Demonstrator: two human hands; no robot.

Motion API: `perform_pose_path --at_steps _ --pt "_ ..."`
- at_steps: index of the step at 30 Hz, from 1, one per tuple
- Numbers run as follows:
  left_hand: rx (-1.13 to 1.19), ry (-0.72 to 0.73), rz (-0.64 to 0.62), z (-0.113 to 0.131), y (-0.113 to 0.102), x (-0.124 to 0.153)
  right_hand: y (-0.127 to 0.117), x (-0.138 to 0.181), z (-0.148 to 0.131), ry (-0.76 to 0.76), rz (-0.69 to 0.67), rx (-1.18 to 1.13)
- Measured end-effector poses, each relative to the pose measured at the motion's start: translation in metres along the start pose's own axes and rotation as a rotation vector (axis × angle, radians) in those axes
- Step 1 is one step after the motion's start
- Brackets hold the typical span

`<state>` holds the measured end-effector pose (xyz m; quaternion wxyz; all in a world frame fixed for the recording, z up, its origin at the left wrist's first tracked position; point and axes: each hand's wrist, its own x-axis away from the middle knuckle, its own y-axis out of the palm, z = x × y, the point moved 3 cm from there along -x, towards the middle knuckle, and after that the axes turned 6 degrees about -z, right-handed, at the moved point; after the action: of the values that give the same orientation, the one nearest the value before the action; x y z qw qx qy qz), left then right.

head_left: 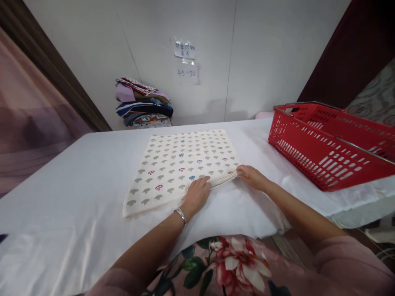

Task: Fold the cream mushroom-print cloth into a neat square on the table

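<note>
A cream cloth (173,164) printed with grey mushrooms and a few coloured ones lies flat on the white-covered table in front of me. It is folded, and several layers show along its near edge towards the right. My right hand (252,177) pinches those layers at the near right corner, lifting them slightly. Around the middle of the near edge, my left hand (196,196) is closed on the cloth with its fingers over the top; its thumb is hidden. The left wrist wears a silver bracelet (180,216).
A red plastic basket (311,152) with metal handles stands at the right of the table (77,176). Against the wall at the back left is a stack of folded fabrics (145,109). Paper signs (185,50) are taped to the wall. A curtain (33,94) hangs at the left.
</note>
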<state>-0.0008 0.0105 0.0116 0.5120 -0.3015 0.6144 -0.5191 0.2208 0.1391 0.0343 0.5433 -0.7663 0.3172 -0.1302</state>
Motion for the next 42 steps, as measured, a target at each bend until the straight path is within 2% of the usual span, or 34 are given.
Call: perform_pose_path --at_steps 5,14,23,30,36,42 --pt "-0.007 0.013 -0.017 0.004 0.001 -0.003 0.002 0.004 -0.001 0.004 -0.02 -0.009" --pt "0.033 0.097 0.054 0.009 -0.004 0.003 0.008 0.01 -0.001 -0.11 -0.005 0.061" --pt "0.176 0.001 0.111 0.004 -0.001 0.001 0.015 0.012 -0.023 -0.276 -0.025 0.163" --pt "0.142 -0.073 0.041 0.002 0.004 -0.002 0.034 0.006 -0.028 -0.287 0.059 0.196" --pt "0.035 -0.045 -0.024 0.007 0.002 -0.005 0.034 0.005 -0.025 -0.275 0.054 0.14" --pt "0.021 -0.021 -0.032 0.009 0.004 -0.008 0.034 0.005 -0.025 -0.254 0.049 0.116"
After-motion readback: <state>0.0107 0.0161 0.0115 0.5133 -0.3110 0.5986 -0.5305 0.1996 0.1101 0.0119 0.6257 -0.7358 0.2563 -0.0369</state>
